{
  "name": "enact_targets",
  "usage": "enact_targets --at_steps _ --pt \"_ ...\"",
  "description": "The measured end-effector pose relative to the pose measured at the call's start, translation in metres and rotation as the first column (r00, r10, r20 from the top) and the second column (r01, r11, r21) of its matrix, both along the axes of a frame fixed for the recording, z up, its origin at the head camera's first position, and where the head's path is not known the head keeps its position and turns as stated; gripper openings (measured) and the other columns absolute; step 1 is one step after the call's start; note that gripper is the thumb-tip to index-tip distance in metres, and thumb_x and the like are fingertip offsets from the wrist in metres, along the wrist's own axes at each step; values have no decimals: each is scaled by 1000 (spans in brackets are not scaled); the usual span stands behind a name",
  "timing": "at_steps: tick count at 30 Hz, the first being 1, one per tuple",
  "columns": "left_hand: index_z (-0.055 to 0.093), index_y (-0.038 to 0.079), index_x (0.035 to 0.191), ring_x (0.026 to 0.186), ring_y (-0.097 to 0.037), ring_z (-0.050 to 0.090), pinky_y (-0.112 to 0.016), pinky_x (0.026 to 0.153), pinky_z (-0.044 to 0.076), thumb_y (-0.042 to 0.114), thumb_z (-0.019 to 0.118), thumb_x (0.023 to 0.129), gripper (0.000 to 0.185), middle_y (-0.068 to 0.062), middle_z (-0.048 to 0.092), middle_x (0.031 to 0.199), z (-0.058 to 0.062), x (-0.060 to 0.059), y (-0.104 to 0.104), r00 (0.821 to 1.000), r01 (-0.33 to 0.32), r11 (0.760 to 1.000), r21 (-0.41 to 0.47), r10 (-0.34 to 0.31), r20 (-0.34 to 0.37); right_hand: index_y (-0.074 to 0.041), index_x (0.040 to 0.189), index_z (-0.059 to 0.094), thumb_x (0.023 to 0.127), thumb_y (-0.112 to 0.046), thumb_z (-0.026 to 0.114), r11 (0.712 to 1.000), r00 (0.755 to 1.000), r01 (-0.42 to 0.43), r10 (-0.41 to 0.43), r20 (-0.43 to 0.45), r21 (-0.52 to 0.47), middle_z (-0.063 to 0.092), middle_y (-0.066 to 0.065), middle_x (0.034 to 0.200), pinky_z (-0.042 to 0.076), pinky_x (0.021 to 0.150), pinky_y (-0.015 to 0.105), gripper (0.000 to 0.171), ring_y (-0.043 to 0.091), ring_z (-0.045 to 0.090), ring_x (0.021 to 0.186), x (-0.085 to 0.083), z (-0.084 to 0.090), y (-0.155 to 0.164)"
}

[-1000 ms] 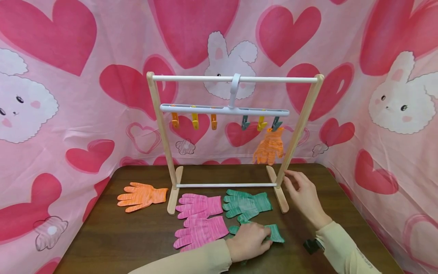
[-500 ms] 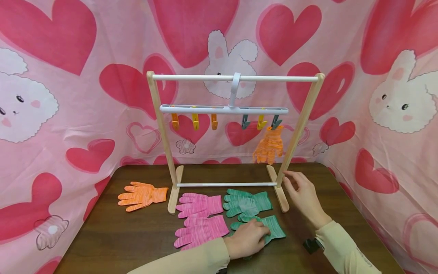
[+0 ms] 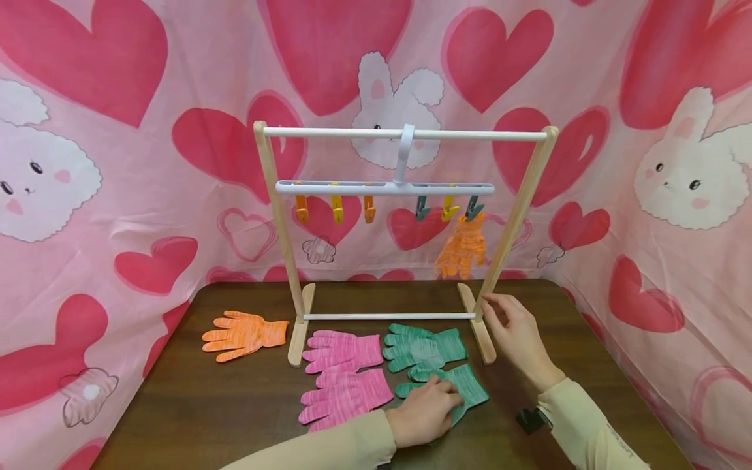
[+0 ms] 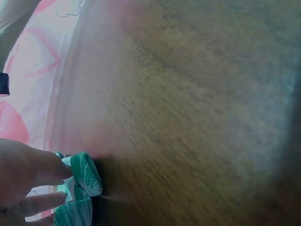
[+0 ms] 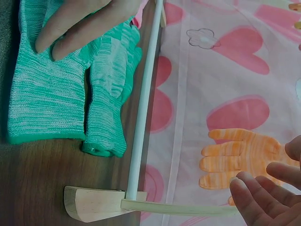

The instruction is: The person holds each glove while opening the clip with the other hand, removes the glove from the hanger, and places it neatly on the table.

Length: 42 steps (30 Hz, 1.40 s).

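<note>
The left hand (image 3: 424, 412) is resting on the near green glove (image 3: 455, 385), fingers curled over its cuff area and pressing the fabric to the wooden table (image 3: 235, 405); the left wrist view shows the thumb and fingers pinching the rolled green cuff (image 4: 87, 173). Compared with one second ago, this glove is now lying flatter and more spread out, with its cuff pointing near-right, whereas earlier it was bunched under the palm. The hand itself has shifted only slightly to the left. The right hand (image 3: 517, 333) is hovering just beside the right leg of the wooden drying rack (image 3: 517, 209), fingers loosely bent and holding nothing, as it was in the earlier frames. The far green glove (image 3: 424, 346) is lying just beyond the near one, touching it, close to the rack's lower white bar (image 3: 388, 317). Two pink gloves (image 3: 343, 372) are lying to the left, an orange glove (image 3: 243, 334) farther left, and a second orange glove (image 3: 464, 247) is hanging from the rightmost peg of the clip hanger (image 3: 384, 188). Judged from this layout, the near green glove is being straightened and gripped for lifting.
</note>
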<state>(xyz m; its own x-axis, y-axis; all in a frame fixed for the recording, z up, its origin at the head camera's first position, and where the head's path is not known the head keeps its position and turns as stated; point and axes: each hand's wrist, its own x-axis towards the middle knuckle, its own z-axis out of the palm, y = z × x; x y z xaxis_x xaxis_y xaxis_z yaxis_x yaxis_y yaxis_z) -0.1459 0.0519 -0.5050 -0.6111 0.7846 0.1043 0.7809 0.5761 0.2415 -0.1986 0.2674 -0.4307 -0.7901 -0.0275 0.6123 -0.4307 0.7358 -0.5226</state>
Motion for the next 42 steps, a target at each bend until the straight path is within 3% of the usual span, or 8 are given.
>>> enact_targets --at_steps 7,14,20,24,31,37,39,42 --pt "76 26 120 105 -9 54 -22 59 49 17 75 94 27 7 66 123 -4 1 2 1000 -16 1000 2 16 -2 1 120 72 99 -5 68 1000 1000 8 -8 -7 3 70 10 104 43 69 12 22 7 59 79 -1 0 -1" --pt "75 24 116 97 -7 56 -20 59 46 17 76 93 24 7 66 114 -3 -4 0 1000 -12 997 76 11 15 1 118 73 98 -4 68 1000 999 0 1 -44 12 70 11 102 46 67 15 21 8 60 79 -5 9 0" --pt "74 23 118 99 -7 58 -21 59 46 22 72 99 19 7 66 112 9 -18 -1 996 -68 989 133 59 64 0 119 73 100 -6 67 1000 998 1 -1 -55 2 69 10 98 45 68 15 21 7 60 79 -12 26 -1" --pt "74 19 119 102 -11 61 -23 64 50 22 70 100 19 3 68 114 22 -32 -2 992 -118 968 223 103 78 0 119 73 101 -8 66 1000 997 6 -5 -73 12 68 10 93 42 68 16 21 9 57 76 -18 40 -2" --pt "73 15 119 104 -17 66 -26 78 54 20 65 104 18 -2 70 116 53 -68 -10 978 -207 879 429 180 104 1 124 71 104 -12 64 999 999 -9 7 -45 -41 71 16 105 42 74 6 25 29 70 88 -29 60 -6" --pt "73 15 117 108 -21 68 -36 88 55 25 67 103 18 -3 72 116 77 -99 -16 943 -332 747 576 239 233 2 125 70 104 -14 63 998 999 -19 18 -31 -59 72 19 110 41 76 6 27 37 71 93 -36 68 -10" --pt "74 14 116 108 -23 68 -39 89 55 23 68 102 18 -2 72 116 83 -107 -16 939 -344 703 622 235 253 3 124 70 104 -12 64 998 999 -21 19 -32 -67 72 19 110 41 76 8 26 37 71 94 -38 70 -12" --pt "75 12 116 110 -24 67 -40 92 55 22 67 103 19 -3 72 115 91 -117 -15 939 -344 661 667 225 261 3 125 70 103 -10 63 997 999 -26 24 -32 -76 71 19 111 42 76 8 26 36 71 96 -40 73 -14"
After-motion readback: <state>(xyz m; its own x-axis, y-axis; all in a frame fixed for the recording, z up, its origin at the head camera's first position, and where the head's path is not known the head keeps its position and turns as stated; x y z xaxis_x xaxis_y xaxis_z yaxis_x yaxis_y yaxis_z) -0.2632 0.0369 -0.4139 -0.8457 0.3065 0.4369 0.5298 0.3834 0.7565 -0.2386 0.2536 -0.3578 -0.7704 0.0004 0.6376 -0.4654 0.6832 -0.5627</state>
